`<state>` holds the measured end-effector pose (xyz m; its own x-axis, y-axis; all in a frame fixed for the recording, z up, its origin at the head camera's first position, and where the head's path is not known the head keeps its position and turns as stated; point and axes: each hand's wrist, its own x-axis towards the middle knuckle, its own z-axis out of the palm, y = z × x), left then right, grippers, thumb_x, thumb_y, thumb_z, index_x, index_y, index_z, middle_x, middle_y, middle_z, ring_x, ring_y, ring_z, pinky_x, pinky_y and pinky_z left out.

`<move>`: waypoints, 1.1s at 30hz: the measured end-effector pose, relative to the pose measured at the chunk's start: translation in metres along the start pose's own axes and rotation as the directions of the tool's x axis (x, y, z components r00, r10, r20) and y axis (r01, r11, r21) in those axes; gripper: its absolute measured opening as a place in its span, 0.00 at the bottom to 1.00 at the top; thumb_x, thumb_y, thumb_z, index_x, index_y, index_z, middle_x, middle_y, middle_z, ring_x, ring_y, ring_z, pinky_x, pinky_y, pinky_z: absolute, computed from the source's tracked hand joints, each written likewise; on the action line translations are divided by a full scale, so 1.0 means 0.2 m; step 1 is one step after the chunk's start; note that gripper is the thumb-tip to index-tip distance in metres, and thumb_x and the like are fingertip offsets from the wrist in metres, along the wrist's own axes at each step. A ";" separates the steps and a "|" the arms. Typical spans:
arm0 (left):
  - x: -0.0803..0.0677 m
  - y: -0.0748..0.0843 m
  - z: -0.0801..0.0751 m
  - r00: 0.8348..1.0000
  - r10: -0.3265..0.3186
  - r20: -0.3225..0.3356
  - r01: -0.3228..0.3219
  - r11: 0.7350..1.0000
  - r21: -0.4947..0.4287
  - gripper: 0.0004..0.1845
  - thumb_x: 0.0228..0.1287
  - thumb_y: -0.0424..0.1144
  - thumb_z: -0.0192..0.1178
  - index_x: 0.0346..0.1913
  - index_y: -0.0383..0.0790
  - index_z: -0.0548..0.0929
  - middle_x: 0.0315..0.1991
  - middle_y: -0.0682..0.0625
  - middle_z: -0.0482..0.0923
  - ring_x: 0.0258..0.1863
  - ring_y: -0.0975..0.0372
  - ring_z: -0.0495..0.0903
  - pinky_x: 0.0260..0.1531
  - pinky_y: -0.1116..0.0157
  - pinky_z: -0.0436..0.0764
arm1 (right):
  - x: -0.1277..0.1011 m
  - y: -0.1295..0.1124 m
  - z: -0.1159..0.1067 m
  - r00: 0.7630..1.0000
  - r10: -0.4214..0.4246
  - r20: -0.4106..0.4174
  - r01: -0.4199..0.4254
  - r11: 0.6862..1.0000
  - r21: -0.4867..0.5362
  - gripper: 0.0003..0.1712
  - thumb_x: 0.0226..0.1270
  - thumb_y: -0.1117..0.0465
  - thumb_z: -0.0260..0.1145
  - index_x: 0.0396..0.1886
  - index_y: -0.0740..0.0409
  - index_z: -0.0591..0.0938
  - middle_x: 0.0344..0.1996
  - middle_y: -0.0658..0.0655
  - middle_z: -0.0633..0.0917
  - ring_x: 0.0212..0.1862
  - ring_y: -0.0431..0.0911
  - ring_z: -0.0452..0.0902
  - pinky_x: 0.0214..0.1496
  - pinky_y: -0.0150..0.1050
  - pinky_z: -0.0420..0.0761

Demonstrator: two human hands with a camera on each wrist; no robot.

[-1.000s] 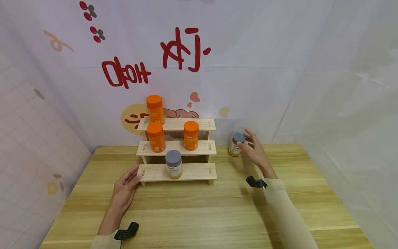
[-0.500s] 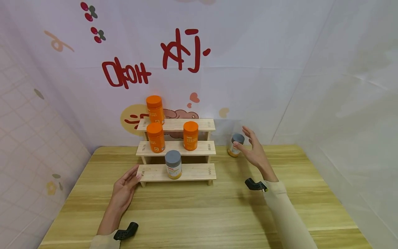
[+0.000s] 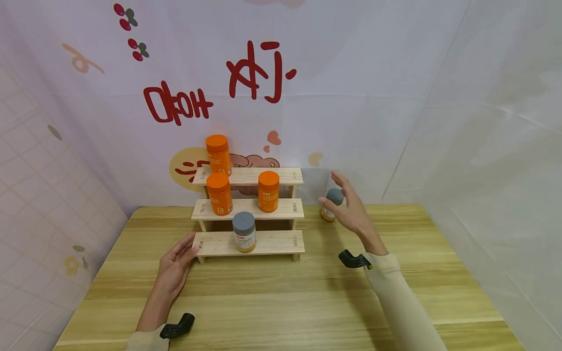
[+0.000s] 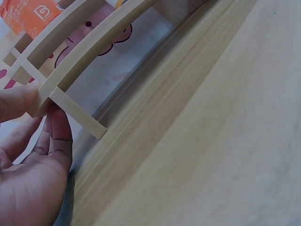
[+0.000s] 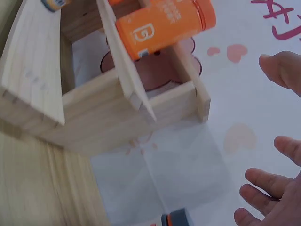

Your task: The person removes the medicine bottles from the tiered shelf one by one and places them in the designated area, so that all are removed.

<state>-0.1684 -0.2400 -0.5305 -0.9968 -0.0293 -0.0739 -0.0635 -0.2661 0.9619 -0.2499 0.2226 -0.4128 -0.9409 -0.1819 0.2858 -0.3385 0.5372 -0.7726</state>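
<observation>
A three-tier wooden display rack [image 3: 274, 242] stands on the table. My left hand [image 3: 174, 268] pinches the left end of its lowest tier, thumb above and fingers below in the left wrist view. My right hand [image 3: 352, 212], fingers spread and holding nothing, is in front of a grey-lidded jar [image 3: 328, 214] on the table to the right, partly covering it in the head view. A similar grey-lidded jar [image 3: 244, 233] stands on the lowest tier. Two orange jars [image 3: 269, 192] occupy the middle tier; another orange jar [image 3: 218, 153] stands on the top tier at left.
A wood-grain table [image 3: 272, 302] carries everything. Behind it hangs a white printed cloth [image 3: 342, 97] with red characters, and more cloth closes off the left and right sides. Both wrists wear a black camera mount.
My right hand has moved left and slightly up, away from its place beside the grey-lidded jar to overlap it more. The left hand keeps its grip on the rack.
</observation>
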 end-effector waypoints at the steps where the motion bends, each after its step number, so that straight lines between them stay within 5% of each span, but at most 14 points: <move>1: 0.00 0.00 0.00 1.000 0.001 0.001 -0.001 1.000 0.001 0.37 0.76 0.32 0.59 0.80 0.28 0.54 0.59 0.61 0.74 0.59 0.76 0.76 0.57 0.80 0.78 | 0.00 -0.01 0.01 1.000 -0.006 0.005 0.006 1.000 0.003 0.48 0.72 0.44 0.68 0.83 0.35 0.52 0.82 0.55 0.58 0.82 0.54 0.51 0.82 0.62 0.53; 33: -0.01 0.00 0.00 1.000 0.019 0.017 -0.020 1.000 0.019 0.36 0.76 0.32 0.58 0.80 0.28 0.54 0.61 0.62 0.73 0.60 0.77 0.75 0.58 0.81 0.76 | 0.11 -0.38 0.22 0.985 -0.158 0.071 0.152 0.985 0.079 0.48 0.69 0.46 0.71 0.82 0.30 0.55 0.80 0.43 0.61 0.81 0.48 0.56 0.82 0.56 0.60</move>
<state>-0.1667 -0.2407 -0.5315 -0.9985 -0.0180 -0.0508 -0.0448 -0.2471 0.9679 -0.2463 0.1415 -0.3730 -0.8743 -0.3223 0.3630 -0.4774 0.4361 -0.7628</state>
